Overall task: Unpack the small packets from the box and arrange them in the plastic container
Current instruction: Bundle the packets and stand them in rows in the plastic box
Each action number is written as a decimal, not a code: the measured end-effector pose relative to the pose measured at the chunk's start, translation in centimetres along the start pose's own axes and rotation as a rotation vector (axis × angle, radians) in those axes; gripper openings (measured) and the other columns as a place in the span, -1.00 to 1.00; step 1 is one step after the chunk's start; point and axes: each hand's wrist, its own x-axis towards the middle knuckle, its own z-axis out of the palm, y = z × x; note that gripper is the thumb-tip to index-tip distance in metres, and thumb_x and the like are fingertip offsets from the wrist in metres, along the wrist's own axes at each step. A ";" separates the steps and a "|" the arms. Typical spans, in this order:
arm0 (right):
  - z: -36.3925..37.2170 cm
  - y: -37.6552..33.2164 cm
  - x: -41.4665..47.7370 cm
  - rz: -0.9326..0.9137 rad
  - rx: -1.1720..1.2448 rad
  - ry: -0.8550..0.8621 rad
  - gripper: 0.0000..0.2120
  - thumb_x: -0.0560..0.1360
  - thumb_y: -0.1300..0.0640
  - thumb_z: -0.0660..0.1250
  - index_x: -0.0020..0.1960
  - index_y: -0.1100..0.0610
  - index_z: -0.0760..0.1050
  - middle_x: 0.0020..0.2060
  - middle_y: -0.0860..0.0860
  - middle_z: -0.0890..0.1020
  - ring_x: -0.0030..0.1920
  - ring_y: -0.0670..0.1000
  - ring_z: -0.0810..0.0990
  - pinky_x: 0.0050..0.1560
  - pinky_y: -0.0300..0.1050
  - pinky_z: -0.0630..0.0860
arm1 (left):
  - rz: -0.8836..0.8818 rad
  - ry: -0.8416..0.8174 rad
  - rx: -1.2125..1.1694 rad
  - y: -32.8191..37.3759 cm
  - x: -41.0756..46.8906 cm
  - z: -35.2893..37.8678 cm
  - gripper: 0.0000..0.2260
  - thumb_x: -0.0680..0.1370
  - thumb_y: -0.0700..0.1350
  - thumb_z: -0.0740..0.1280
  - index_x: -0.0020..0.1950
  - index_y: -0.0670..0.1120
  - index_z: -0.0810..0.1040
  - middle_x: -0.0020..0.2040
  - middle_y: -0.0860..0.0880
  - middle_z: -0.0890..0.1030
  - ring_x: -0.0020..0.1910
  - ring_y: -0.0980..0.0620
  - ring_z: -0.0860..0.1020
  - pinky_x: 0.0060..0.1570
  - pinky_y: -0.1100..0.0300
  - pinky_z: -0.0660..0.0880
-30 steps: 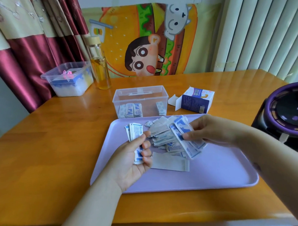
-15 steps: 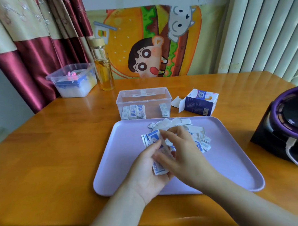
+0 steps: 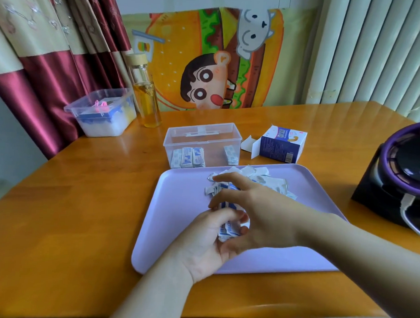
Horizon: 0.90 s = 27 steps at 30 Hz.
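Left hand [image 3: 208, 244] grips a small stack of packets [image 3: 228, 228] above the lilac tray [image 3: 175, 229]. Right hand [image 3: 259, 208] arches over the stack with fingers spread; it possibly pinches, too blurred to tell. Tray's left part is bare. Plastic container [image 3: 202, 137] sits just beyond the tray's far edge, stored packets [image 3: 187, 157] at its front wall. Loose packets [image 3: 265, 181] lie by the far rim. Box [image 3: 282, 147] is to the right, flap open, barcode visible, print unreadable.
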 end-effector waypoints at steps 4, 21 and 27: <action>0.0 -0.1 -0.2 -0.042 0.053 0.020 -0.40 0.25 -0.09 0.55 0.23 -0.10 0.40 0.39 -0.13 0.15 0.21 -0.25 0.38 0.11 -0.23 0.47 | 0.034 0.027 0.049 0.2 -0.4 -0.1 -0.90 0.51 -0.26 0.27 -0.11 -0.09 0.53 -0.29 -0.02 0.48 -0.36 0.11 0.43 -0.42 0.29 0.35; -4.9 -0.5 1.7 0.065 0.152 0.073 -0.75 0.53 0.19 0.30 0.09 -0.13 0.55 -0.12 -0.21 0.65 -0.21 -0.13 0.60 -0.18 -0.28 0.53 | 0.101 -0.071 0.513 3.4 -0.6 -0.1 -0.72 0.39 0.02 0.34 -0.01 -0.13 0.57 -0.37 0.07 0.45 -0.46 0.18 0.33 -0.52 0.39 0.22; -8.2 0.6 5.5 0.066 0.049 0.259 -0.79 0.51 0.28 0.30 0.05 0.03 0.58 -0.29 -0.29 0.49 -0.35 -0.34 0.50 -0.32 -0.49 0.40 | 0.395 0.211 1.063 8.5 1.9 -0.6 -0.83 0.60 0.10 0.19 -0.06 0.14 0.55 -0.03 0.02 0.64 -0.08 0.03 0.62 0.07 0.07 0.53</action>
